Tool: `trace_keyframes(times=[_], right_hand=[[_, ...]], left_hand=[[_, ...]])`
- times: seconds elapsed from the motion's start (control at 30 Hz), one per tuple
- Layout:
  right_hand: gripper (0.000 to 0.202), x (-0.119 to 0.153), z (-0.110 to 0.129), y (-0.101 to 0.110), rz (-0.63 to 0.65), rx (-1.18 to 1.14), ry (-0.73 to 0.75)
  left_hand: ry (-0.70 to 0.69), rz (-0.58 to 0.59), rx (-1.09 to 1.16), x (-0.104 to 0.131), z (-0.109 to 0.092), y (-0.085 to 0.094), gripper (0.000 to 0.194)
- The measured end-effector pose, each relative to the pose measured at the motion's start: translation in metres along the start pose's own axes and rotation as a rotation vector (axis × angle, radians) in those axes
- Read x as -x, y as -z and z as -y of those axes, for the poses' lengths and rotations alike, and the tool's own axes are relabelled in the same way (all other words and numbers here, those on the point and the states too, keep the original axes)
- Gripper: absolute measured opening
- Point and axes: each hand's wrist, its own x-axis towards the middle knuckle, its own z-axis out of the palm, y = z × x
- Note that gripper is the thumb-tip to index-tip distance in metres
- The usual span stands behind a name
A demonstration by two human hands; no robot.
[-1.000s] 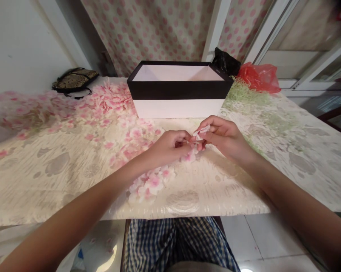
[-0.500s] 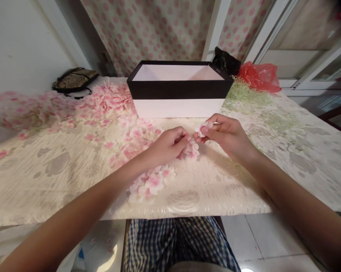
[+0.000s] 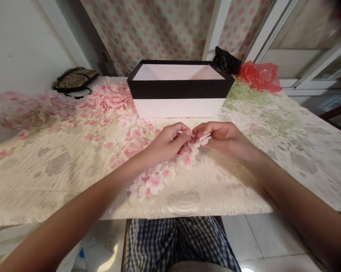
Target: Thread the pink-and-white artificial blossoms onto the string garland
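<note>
My right hand pinches a small white-pink flower between thumb and fingers. Close beside it, my left hand has thumb and index finger pressed together; whatever lies between those fingertips is too small to make out. Just under both hands, another pink-centred flower rests at the end of a trail of white and pink blossoms on the patterned tablecloth. Behind the hands stands an open box, white with a black upper band.
Pink petals are heaped left of the box. A patterned bag lies at the back left. Green shredded filler, a red plastic bag and a black bag are at the back right.
My right hand has lowered and turned, bringing its flower down and closer to my left hand. My left hand has lifted slightly off the flower below it.
</note>
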Motion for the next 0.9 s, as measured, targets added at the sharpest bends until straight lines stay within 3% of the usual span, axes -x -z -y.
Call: trace_keyframes(times=[0.17, 0.57, 0.9], right_hand=[[0.014, -0.0002, -0.0021, -0.0016, -0.035, 0.013, 0.143], [0.007, 0.0004, -0.0043, -0.0016, 0.005, 0.117, 0.153], [0.007, 0.0022, -0.0013, -0.0055, 0.011, 0.188, 0.117]], left_hand=[[-0.073, -0.004, 0.044, 0.0030, 0.0002, -0.0023, 0.016], [-0.156, -0.045, 0.036, 0.0019, -0.0006, -0.0054, 0.020], [-0.096, -0.041, 0.044, 0.0061, -0.0063, -0.0090, 0.015]])
